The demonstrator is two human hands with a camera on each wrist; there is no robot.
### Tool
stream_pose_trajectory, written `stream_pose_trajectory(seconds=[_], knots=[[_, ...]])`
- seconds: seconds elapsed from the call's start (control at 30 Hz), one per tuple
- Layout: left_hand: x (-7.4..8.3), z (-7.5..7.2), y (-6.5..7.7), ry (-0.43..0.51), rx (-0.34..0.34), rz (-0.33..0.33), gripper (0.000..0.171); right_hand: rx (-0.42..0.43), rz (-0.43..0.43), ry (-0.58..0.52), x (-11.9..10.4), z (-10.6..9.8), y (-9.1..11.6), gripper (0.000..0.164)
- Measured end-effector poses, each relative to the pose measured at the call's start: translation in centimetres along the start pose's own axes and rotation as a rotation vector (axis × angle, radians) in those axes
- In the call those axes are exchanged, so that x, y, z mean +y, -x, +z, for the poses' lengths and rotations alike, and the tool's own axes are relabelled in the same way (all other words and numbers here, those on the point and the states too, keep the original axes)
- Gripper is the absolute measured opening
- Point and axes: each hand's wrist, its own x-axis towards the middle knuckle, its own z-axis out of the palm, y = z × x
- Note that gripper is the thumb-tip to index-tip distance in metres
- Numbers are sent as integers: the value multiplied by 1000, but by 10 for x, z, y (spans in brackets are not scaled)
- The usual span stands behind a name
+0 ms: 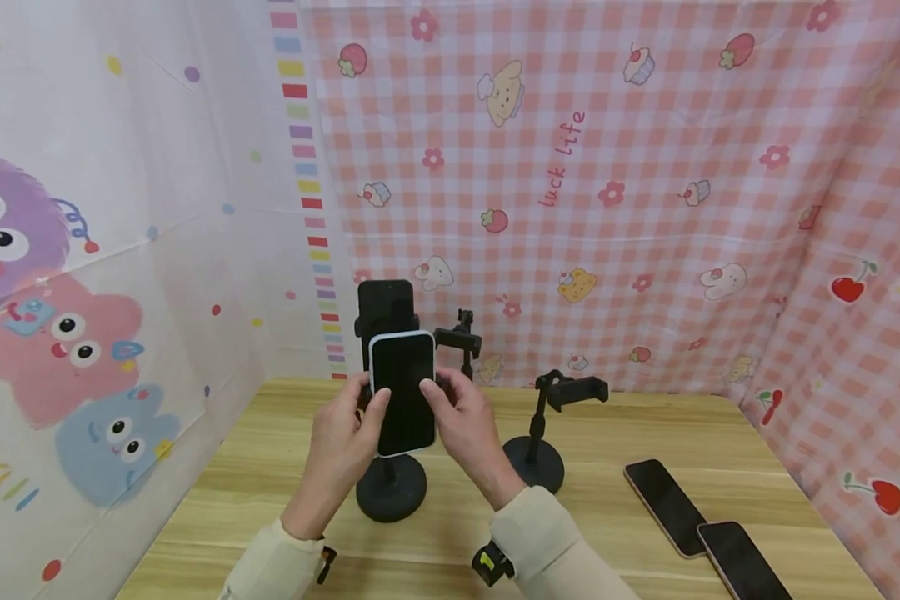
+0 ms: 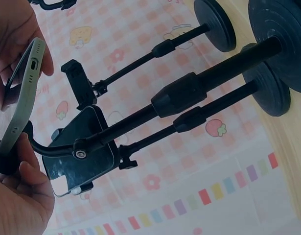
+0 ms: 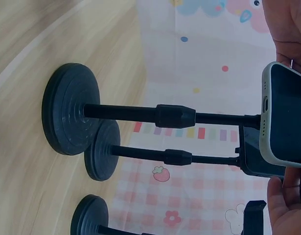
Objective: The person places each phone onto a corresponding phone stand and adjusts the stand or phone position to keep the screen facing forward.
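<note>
Both hands hold a white-edged smartphone point(image 1: 403, 396) upright at the head of the front black phone stand point(image 1: 392, 492). My left hand point(image 1: 345, 433) grips its left edge, thumb along the front. On the opposite edge, my right hand point(image 1: 465, 421) grips with its thumb over the dark screen. In the left wrist view the phone point(image 2: 25, 93) appears edge-on, charging port showing, with the stand's curved neck point(image 2: 52, 149) reaching to its back. The right wrist view shows the phone point(image 3: 292, 117) at the top of the pole. The clamp is mostly hidden behind it.
Another phone point(image 1: 386, 304) sits in a stand just behind. An unloaded holder point(image 1: 457, 340) rises beside it, and a third stand point(image 1: 534, 462) is to the right. Two dark phones point(image 1: 666, 507) lie at the right of the wooden table point(image 1: 270, 467). Printed cloths hang around it.
</note>
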Motion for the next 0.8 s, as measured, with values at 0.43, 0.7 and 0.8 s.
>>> stream_pose_trajectory(seconds=[0.43,0.7,0.8], knots=[[-5,1,0,0,77,28,22,87,-42,83,-7,5,5,32],[-8,-2,3,73,52,-67,26,49,3,18,-7,9,8,33],[-9,-3,5,92,50,-102,25,33,-1,-1,-6,10,9,34]])
